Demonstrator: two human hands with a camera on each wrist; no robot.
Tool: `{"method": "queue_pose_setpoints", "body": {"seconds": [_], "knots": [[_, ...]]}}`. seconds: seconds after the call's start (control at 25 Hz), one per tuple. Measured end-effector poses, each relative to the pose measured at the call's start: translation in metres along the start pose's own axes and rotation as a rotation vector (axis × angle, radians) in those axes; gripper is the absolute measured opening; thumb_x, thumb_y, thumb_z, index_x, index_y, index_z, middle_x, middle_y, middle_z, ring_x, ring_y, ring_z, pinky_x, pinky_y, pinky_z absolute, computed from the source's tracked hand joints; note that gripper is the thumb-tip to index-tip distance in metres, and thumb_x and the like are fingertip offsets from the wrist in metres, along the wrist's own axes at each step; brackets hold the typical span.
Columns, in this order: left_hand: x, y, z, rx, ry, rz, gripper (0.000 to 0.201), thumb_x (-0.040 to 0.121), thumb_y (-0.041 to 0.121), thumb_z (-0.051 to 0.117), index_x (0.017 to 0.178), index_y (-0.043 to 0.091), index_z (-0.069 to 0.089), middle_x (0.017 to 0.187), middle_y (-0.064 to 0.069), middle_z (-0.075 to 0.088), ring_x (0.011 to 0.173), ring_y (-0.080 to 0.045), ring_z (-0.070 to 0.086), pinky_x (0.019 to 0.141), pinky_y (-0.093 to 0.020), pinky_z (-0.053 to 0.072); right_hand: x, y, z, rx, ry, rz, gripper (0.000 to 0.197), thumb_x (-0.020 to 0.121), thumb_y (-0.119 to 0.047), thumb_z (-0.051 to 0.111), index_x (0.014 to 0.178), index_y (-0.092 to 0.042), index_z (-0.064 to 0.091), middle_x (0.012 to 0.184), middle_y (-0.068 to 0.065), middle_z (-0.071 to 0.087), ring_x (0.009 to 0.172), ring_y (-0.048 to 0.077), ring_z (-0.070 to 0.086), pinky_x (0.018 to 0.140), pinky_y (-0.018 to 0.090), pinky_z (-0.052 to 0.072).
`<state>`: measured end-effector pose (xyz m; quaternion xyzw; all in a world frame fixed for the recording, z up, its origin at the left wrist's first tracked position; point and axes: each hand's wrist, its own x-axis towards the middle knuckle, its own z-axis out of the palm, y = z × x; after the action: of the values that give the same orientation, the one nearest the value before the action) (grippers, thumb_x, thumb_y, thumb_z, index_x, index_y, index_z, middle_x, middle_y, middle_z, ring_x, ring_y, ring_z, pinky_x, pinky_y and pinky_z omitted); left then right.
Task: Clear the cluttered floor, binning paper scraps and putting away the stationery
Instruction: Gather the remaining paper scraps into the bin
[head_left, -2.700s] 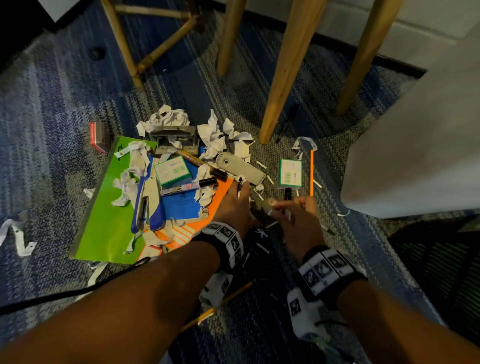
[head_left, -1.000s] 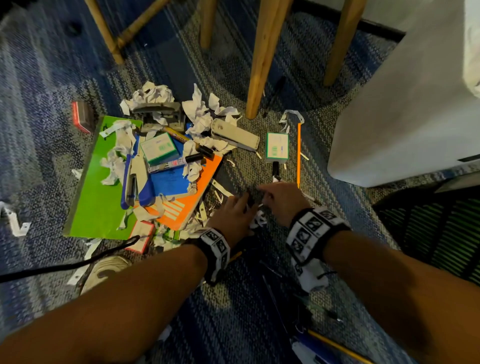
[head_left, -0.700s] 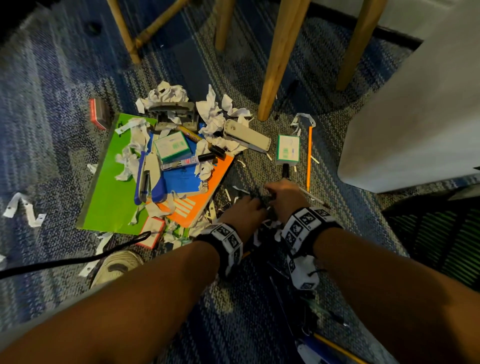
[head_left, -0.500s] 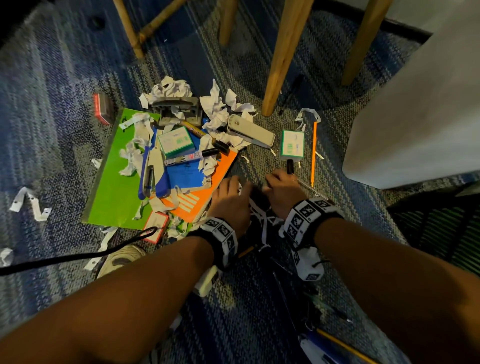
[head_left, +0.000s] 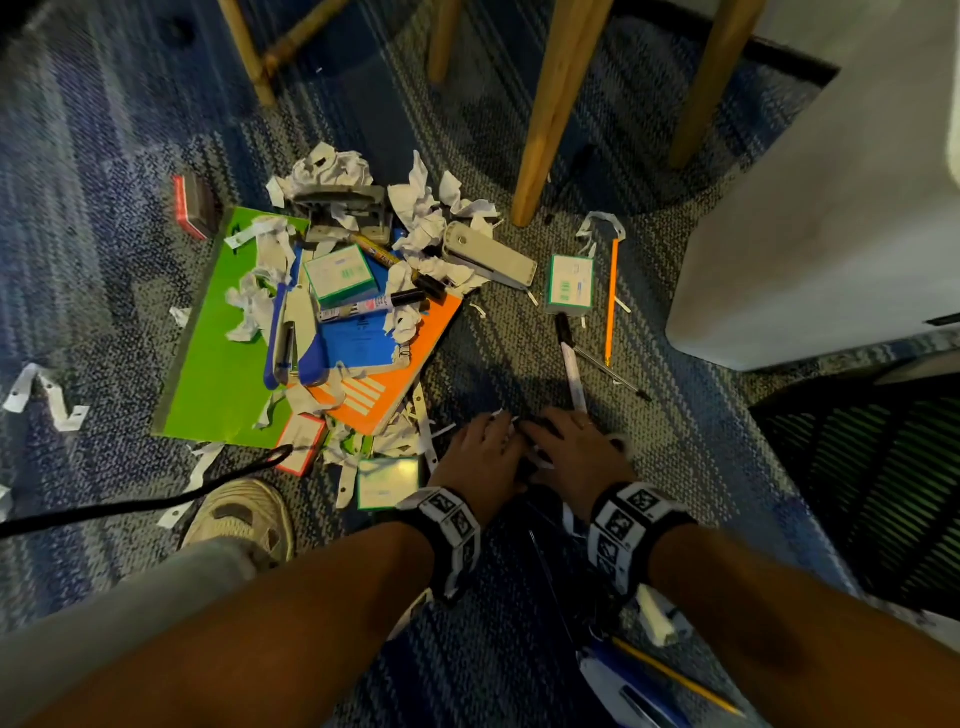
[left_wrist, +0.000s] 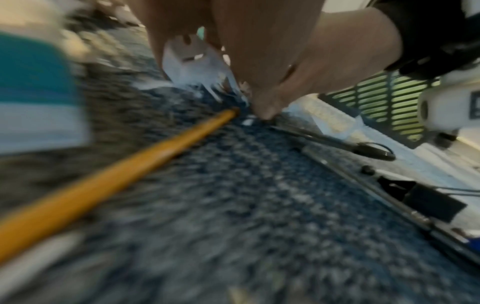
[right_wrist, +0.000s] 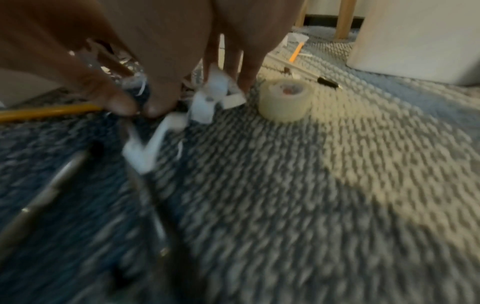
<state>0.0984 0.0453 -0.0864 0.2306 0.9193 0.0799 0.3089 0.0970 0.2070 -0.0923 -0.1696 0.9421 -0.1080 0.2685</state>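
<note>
My left hand (head_left: 496, 426) and right hand (head_left: 543, 428) are pressed together on the blue-grey carpet. Their fingers curl down round a small heap of white paper scraps (left_wrist: 192, 67) trapped between them. Strips of the scraps (right_wrist: 205, 102) show under the right fingers, one trailing toward me. A yellow pencil (left_wrist: 116, 164) lies under the left hand. A tape roll (right_wrist: 284, 100) stands just right of the right hand. Further off lies the main clutter: green folder (head_left: 218, 374), orange notebook (head_left: 379, 395), stapler (head_left: 493, 254), hole punch (head_left: 348, 208), crumpled paper.
A black mesh bin (head_left: 883, 493) stands at the right, a white block (head_left: 831, 208) behind it. Wooden chair legs (head_left: 550, 104) rise beyond the pile. A marker (head_left: 571, 364), a black pen (head_left: 613, 371) and an orange pencil (head_left: 612, 301) lie ahead. My shoe (head_left: 244, 514) and a black cable (head_left: 130, 506) are at the left.
Both hands have drawn back toward me along the carpet, dragging scraps together between them. The marker and pen they covered now lie bare ahead.
</note>
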Motion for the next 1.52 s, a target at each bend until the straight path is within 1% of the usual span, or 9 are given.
{"method": "queue_pose_setpoints", "body": {"seconds": [0.2, 0.44, 0.56, 0.76, 0.88, 1.08, 1.16, 1.36, 1.52], "knots": [[0.007, 0.01, -0.004, 0.041, -0.026, 0.148, 0.033, 0.1, 0.013, 0.042, 0.132, 0.007, 0.046, 0.141, -0.016, 0.034, 0.126, -0.037, 0.032, 0.103, -0.044, 0.036, -0.009, -0.001, 0.022, 0.171, 0.097, 0.08, 0.02, 0.087, -0.01, 0.062, 0.107, -0.009, 0.065, 0.111, 0.014, 0.06, 0.098, 0.037, 0.057, 0.083, 0.042, 0.048], [0.023, 0.008, -0.024, 0.029, -0.185, 0.142, 0.026, 0.096, 0.006, 0.046, 0.118, 0.006, 0.06, 0.121, -0.015, 0.053, 0.111, -0.033, 0.05, 0.09, -0.036, 0.04, -0.009, 0.005, -0.001, 0.123, -0.302, 0.206, 0.025, 0.098, -0.012, 0.047, 0.108, 0.0, 0.067, 0.111, 0.018, 0.063, 0.103, 0.031, 0.058, 0.079, 0.03, 0.041], [0.032, 0.013, -0.046, -0.018, -0.189, 0.075, 0.023, 0.095, 0.008, 0.05, 0.11, 0.006, 0.067, 0.113, -0.015, 0.06, 0.101, -0.032, 0.057, 0.083, -0.037, 0.045, -0.009, 0.007, -0.034, 0.093, -0.297, 0.171, 0.021, 0.093, -0.009, 0.053, 0.104, -0.002, 0.069, 0.105, 0.016, 0.068, 0.097, 0.03, 0.063, 0.081, 0.03, 0.047], [0.029, 0.034, -0.133, -0.271, 0.173, 0.167, 0.013, 0.085, 0.007, 0.062, 0.089, 0.005, 0.075, 0.095, -0.015, 0.07, 0.088, -0.033, 0.066, 0.078, -0.04, 0.054, -0.041, 0.016, -0.137, 0.135, -0.015, 0.2, 0.022, 0.094, -0.015, 0.051, 0.105, -0.016, 0.07, 0.106, 0.007, 0.068, 0.096, 0.025, 0.061, 0.074, 0.025, 0.041], [0.025, 0.056, -0.2, -0.326, 0.32, 0.203, 0.01, 0.083, 0.011, 0.067, 0.084, 0.007, 0.076, 0.092, -0.011, 0.071, 0.09, -0.027, 0.065, 0.079, -0.031, 0.047, -0.069, 0.011, -0.214, 0.203, 0.245, 0.203, 0.014, 0.09, -0.017, 0.06, 0.093, -0.016, 0.074, 0.089, 0.006, 0.072, 0.087, 0.024, 0.064, 0.075, 0.031, 0.046], [0.013, 0.119, -0.307, -0.473, 0.681, 0.378, 0.005, 0.075, 0.012, 0.076, 0.07, 0.011, 0.075, 0.067, 0.003, 0.057, 0.069, -0.019, 0.06, 0.061, -0.022, 0.036, -0.123, 0.026, -0.318, 0.758, 0.818, 0.242, 0.02, 0.082, -0.007, 0.072, 0.071, -0.024, 0.072, 0.063, -0.005, 0.068, 0.055, 0.012, 0.067, 0.062, 0.024, 0.057], [0.018, 0.146, -0.335, -0.539, 0.725, 0.397, 0.012, 0.074, 0.016, 0.079, 0.068, 0.008, 0.073, 0.062, 0.005, 0.056, 0.064, -0.012, 0.056, 0.057, -0.016, 0.037, -0.13, 0.05, -0.337, 0.92, 0.972, 0.258, 0.024, 0.079, -0.003, 0.073, 0.068, -0.024, 0.072, 0.064, -0.001, 0.069, 0.055, 0.016, 0.067, 0.064, 0.032, 0.058], [0.047, 0.199, -0.356, -0.762, 0.68, 0.368, 0.032, 0.076, 0.019, 0.079, 0.068, -0.008, 0.064, 0.06, -0.013, 0.056, 0.06, -0.013, 0.044, 0.057, -0.034, 0.048, -0.129, 0.098, -0.346, 1.139, 1.175, 0.366, 0.016, 0.079, -0.002, 0.074, 0.069, -0.014, 0.071, 0.057, -0.002, 0.066, 0.047, 0.011, 0.059, 0.058, 0.027, 0.054], [0.081, 0.224, -0.351, -0.808, 0.696, 0.257, 0.015, 0.088, 0.014, 0.066, 0.09, 0.002, 0.074, 0.094, -0.013, 0.073, 0.083, -0.017, 0.064, 0.079, -0.036, 0.055, -0.116, 0.122, -0.329, 1.099, 1.198, 0.491, 0.011, 0.085, -0.01, 0.068, 0.079, -0.017, 0.074, 0.074, 0.003, 0.071, 0.061, 0.014, 0.063, 0.071, 0.034, 0.055]]}}
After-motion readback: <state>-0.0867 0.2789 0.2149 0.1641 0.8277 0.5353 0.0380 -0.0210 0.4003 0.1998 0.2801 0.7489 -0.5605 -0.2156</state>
